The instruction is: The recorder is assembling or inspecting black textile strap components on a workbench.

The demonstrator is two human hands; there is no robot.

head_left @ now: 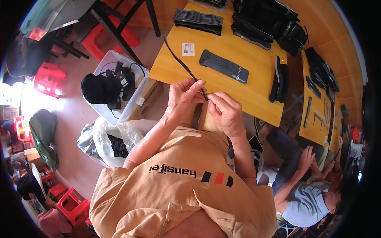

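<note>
A thin black strap (180,61) is held in front of my chest, at the near edge of the yellow table (176,73). My left hand (182,97) pinches it between thumb and fingers, and its long free end rises to the upper left over the table. Close beside it, my right hand (227,113) is closed on the strap's lower end, which the fingertips partly hide. Beyond my hands, a flat dark grey panel (222,66) with pale printing lies on the tabletop. To its left is a small white printed label (188,49).
Stacked grey and black strips (198,20) and a pile of black padded gear (270,20) cover the table's far side. Curved black pieces (279,79) lie at its right edge. A clear bin (139,77) of black gear stands left; a seated person (305,198) is at right.
</note>
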